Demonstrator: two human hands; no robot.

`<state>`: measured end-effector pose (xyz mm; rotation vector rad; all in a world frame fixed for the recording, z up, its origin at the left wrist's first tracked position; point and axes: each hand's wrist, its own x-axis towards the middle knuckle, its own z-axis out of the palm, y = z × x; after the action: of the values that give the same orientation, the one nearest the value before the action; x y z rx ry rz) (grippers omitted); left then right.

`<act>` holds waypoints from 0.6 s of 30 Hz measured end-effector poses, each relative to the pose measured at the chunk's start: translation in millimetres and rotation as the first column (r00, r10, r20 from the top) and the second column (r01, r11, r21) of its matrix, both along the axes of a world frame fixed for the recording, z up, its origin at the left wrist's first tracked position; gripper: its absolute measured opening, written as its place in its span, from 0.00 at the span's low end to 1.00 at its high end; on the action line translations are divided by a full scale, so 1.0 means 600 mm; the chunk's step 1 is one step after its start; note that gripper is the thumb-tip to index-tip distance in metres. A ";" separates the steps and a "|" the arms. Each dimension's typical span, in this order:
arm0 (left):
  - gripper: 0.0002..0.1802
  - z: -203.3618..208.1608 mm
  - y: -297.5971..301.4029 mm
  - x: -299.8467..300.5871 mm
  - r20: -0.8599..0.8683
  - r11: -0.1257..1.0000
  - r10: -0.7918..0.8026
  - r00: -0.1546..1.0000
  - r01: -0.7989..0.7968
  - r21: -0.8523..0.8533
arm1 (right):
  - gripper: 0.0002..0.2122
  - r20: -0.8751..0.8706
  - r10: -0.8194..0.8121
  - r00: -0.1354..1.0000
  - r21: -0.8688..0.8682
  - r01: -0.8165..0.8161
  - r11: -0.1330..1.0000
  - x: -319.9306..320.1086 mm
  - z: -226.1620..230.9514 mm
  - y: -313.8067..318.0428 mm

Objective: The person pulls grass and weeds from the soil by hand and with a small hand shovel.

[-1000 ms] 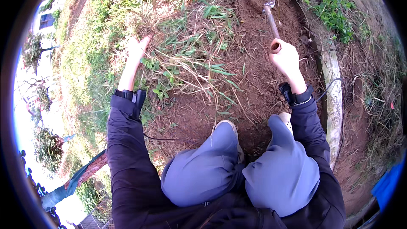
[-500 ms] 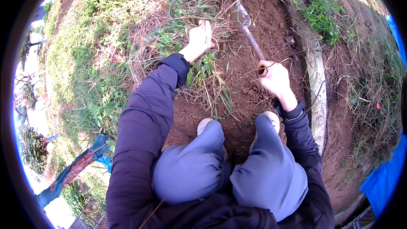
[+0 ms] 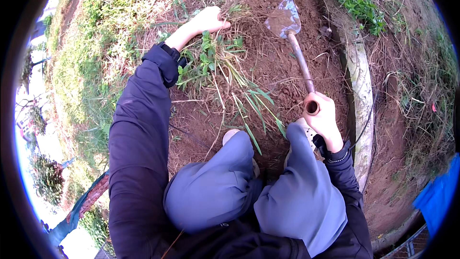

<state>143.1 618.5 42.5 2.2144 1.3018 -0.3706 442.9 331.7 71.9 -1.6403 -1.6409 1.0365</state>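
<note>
Now nearer the right knee [image 3: 298, 138], the right hand [image 3: 323, 119] grips the trowel [image 3: 298, 55] by its hollow handle [image 3: 312, 107], likely keeping the blade [image 3: 284, 18] free above bare soil [image 3: 268, 62], while the left hand [image 3: 210, 20] curls by weeds [image 3: 206, 53], contents unclear.

the right hand [image 3: 324, 118] has moved nearer the right shoe [image 3: 308, 133].

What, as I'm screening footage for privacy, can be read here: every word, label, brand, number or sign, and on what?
None can be read.
Dark jacket: a small pale mark low on it, too small to read.
Tool in the right hand: no lettering I can make out.
</note>
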 end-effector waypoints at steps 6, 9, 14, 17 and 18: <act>0.29 -0.050 0.012 -0.016 0.191 0.997 0.000 0.982 -0.015 0.077 | 0.05 -0.167 -0.051 0.985 -0.208 0.016 0.978 -0.016 -0.061 0.016; 0.26 -0.053 0.013 -0.055 0.415 0.995 0.091 0.905 -0.068 -0.068 | 0.05 -0.088 -0.030 0.996 -0.113 0.020 0.993 -0.093 -0.148 0.091; 0.21 0.109 -0.028 -0.187 0.423 0.927 0.359 0.832 -0.369 -0.061 | 0.05 -0.187 -0.055 0.981 -0.132 0.030 0.991 -0.065 -0.088 0.098; 0.21 0.106 -0.015 -0.341 0.137 0.880 0.447 0.884 -0.462 0.112 | 0.05 -0.190 -0.009 0.982 -0.148 -0.020 0.989 -0.026 -0.052 0.043; 0.21 0.114 -0.023 -0.363 0.068 0.857 0.471 0.879 -0.475 0.198 | 0.05 -0.178 0.019 0.984 -0.160 -0.048 0.986 -0.022 -0.047 0.024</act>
<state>-74.6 604.5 110.7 1.9519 1.8868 -0.0234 429.5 346.4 43.8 -1.5779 -1.5058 1.3251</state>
